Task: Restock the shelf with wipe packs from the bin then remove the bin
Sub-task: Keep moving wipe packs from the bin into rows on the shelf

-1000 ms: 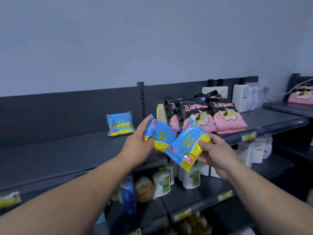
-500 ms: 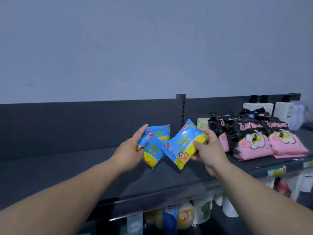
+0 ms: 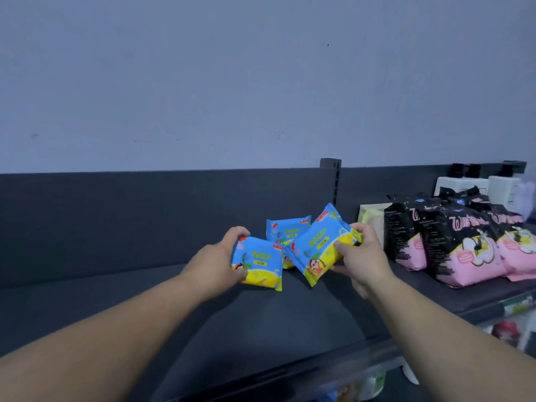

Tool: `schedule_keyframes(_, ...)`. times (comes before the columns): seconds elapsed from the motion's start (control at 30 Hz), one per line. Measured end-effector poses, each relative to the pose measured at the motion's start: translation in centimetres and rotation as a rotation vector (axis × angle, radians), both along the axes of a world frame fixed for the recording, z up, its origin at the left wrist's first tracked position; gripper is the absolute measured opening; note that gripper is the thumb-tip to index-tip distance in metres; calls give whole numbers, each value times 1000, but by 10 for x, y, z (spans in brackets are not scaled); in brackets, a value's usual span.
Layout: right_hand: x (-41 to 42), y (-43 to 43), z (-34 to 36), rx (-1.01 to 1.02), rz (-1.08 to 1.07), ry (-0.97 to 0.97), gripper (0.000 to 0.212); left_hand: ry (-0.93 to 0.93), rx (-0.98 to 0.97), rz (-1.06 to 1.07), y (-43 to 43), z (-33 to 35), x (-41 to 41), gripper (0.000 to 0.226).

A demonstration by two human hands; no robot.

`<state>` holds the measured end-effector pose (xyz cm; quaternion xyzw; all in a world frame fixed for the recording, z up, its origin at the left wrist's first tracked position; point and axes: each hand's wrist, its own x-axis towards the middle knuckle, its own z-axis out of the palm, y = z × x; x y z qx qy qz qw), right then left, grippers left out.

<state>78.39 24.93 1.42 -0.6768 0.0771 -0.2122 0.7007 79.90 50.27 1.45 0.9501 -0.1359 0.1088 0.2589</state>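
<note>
My left hand grips a blue and yellow wipe pack held upright just above the dark top shelf. My right hand grips a second blue and yellow wipe pack, tilted, right beside the first. Behind and between them a third wipe pack leans at the shelf's back panel, partly hidden by the two held packs. No bin is in view.
Black and pink packs stand in a row to the right on the same shelf, with a pale green pack and white bottles behind them. A slotted upright post splits the back panel. Bottles show on a lower shelf.
Both hands have carried their packs forward and down toward the shelf, close to the pack at the back. The camera has turned left, so the pink packs sit further right.
</note>
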Motion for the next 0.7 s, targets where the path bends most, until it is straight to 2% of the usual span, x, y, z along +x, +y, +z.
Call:
schedule_keyframes(0.1,12,1,4,179,117,18,30,22,-69,7,-2,-4,10,51)
schedule_keyframes(0.17,22,4,5,217,165,51,28,49,-107,21,-3,-5,15,49)
schedule_keyframes(0.37,46,15,-7,-157,206,277,27,80,-165,43,-6,-6,32,36)
schedule_keyframes(0.5,55,16,-11,-97,295,378,24,117,-219,36,-9,-8,39,29)
schedule_keyframes(0.63,62,16,-14,-30,410,439,21,197,-250,55,-17,-5,41,57)
schedule_keyframes(0.7,64,16,-14,-69,449,447,21,205,-237,79,-22,-5,43,50)
